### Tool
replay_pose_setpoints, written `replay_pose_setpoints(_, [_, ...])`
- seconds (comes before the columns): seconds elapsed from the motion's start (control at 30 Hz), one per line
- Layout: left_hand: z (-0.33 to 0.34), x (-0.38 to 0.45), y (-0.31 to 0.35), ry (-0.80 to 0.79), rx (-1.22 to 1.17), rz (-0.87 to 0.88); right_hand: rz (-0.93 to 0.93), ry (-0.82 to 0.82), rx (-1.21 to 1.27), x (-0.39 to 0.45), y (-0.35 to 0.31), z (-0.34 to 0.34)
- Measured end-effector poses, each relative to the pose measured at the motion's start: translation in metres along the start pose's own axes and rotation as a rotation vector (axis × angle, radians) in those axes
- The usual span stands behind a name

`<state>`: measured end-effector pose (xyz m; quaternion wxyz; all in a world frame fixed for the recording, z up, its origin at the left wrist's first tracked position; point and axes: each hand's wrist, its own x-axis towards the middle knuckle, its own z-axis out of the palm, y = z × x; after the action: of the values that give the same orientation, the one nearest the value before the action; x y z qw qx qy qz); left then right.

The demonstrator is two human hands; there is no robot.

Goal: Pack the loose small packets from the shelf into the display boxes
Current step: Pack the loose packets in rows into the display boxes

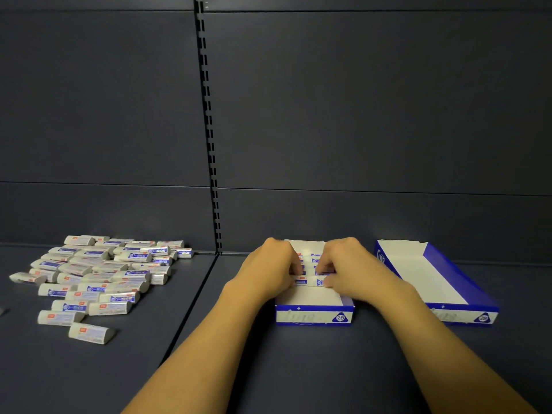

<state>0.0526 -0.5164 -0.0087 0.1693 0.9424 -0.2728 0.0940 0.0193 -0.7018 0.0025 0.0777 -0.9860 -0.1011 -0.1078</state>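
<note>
Head view: both hands inside the near display box (313, 316), blue-and-white, marked 2B on its front wall. Left hand (270, 265) and right hand (348, 264) have fingers curled onto the front row of packed packets (309, 281); can't tell if they pinch or just press. Rows fill the back of the box, front part bare. Second display box (466, 282) sits just right, angled. Loose packets (98, 273) piled well left on the dark shelf (298, 369).
</note>
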Motion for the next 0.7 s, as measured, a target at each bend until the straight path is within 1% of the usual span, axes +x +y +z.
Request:
replay_pose_setpoints(0.03, [-0.001,0.000,-0.001,0.007,-0.015,0.007,0.000,0.068,0.087,-0.001,0.005,-0.007])
replay_pose_setpoints(0.13, [-0.003,0.000,-0.003,0.082,-0.054,0.030,0.059,0.368,0.318,-0.006,0.023,-0.027])
replay_pose_setpoints(0.17, [-0.004,0.000,-0.004,0.126,-0.075,0.026,0.083,0.440,0.356,-0.008,0.027,-0.030])
replay_pose_setpoints(0.2, [-0.005,0.000,-0.005,0.174,-0.100,0.014,0.101,0.479,0.375,-0.009,0.029,-0.030])
replay_pose_setpoints(0.27, [-0.007,0.000,-0.010,0.270,-0.128,-0.022,0.124,0.476,0.365,-0.010,0.028,-0.025])
replay_pose_setpoints(0.33, [-0.009,0.000,-0.016,0.335,-0.127,-0.076,0.125,0.432,0.340,-0.010,0.026,-0.017])
replay_pose_setpoints(0.43, [-0.009,0.002,-0.025,0.361,-0.155,-0.165,0.133,0.395,0.314,-0.011,0.025,-0.008])
replay_pose_setpoints(0.57, [-0.008,-0.001,-0.031,0.307,-0.248,-0.246,0.181,0.377,0.268,-0.012,0.027,-0.009])
replay_pose_setpoints(0.7, [-0.017,-0.014,-0.041,0.173,-0.211,-0.272,0.235,0.244,0.155,-0.021,0.026,-0.020])
